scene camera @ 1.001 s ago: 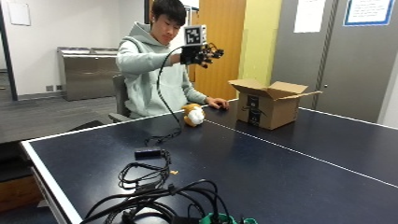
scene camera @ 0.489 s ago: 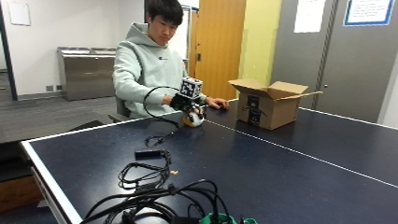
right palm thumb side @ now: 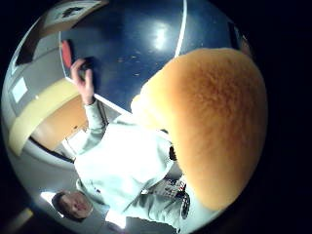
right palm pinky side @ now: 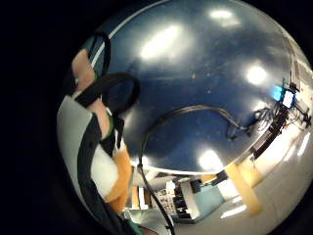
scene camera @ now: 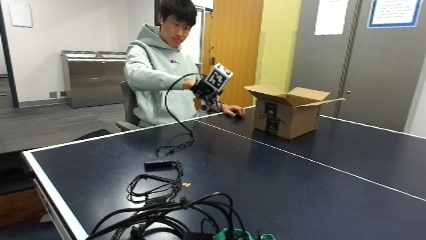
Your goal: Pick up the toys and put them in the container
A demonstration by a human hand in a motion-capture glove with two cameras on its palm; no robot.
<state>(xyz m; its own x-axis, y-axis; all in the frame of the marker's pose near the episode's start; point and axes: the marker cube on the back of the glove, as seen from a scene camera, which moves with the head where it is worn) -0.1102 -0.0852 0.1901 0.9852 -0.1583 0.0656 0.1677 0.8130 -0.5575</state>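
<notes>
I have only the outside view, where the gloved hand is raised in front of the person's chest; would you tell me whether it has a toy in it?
Observer: Yes. An orange-brown plush toy fills much of the thumb side palm view, right against the right hand.
Operator: Thank you. Is it one colour all over?
Observer: No, the little finger side palm view shows a white patch beside the orange.
Operator: Is anything near the other hand?
Observer: The thumb side palm view shows a red thing on the table beside the bare hand.

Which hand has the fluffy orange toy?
The gloved right hand, raised above the table, grips the toy; the bare hand rests on the table.
</notes>
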